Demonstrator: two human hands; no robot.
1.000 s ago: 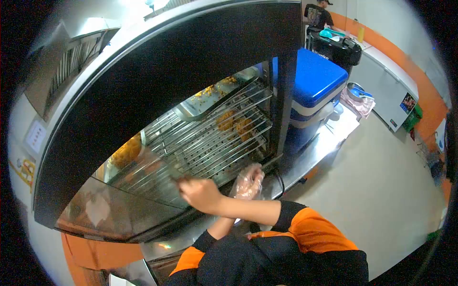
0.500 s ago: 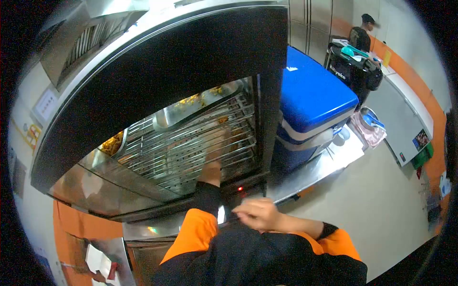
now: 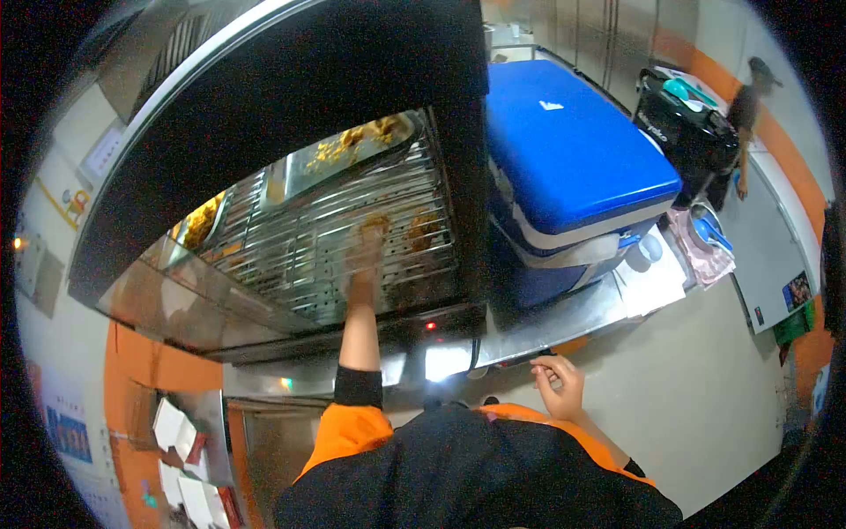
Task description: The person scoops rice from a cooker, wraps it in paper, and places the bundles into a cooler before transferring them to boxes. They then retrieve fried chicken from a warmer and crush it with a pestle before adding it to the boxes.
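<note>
**Two fried pieces, one hand at them**

Two fried pieces (image 3: 421, 231) side by side on the wire rack (image 3: 300, 256), near its right end, inside the glass-fronted cabinet (image 3: 264, 97). Left hand (image 3: 364, 256) up on the rack, blurred behind the glass, fingertips at the left piece of the two. Impossible to tell whether closed on it or only touching. Bare forearm straight up from a black cuff and an orange sleeve. Right hand (image 3: 557, 385) low, close to the chest and well apart from the cabinet, fingers half curled, holding nothing.

Above the rack, two steel trays. One tray (image 3: 352, 145) at the top with yellow-brown food in it. Second tray (image 3: 201, 222) lower and to the left, also with food. One red lamp (image 3: 431, 325) lit on the dark strip under the rack, just below the two pieces.

Below the cabinet, the steel table (image 3: 564, 317), running off to the right. On it, just beside the cabinet, one blue cooler (image 3: 573, 150) with a white band round its lid. One white sheet (image 3: 652, 282) on the table to the right of the cooler. Behind the cooler, one black appliance (image 3: 687, 123). Far right, one co-worker (image 3: 749, 97) in dark clothes, standing near it.
</note>
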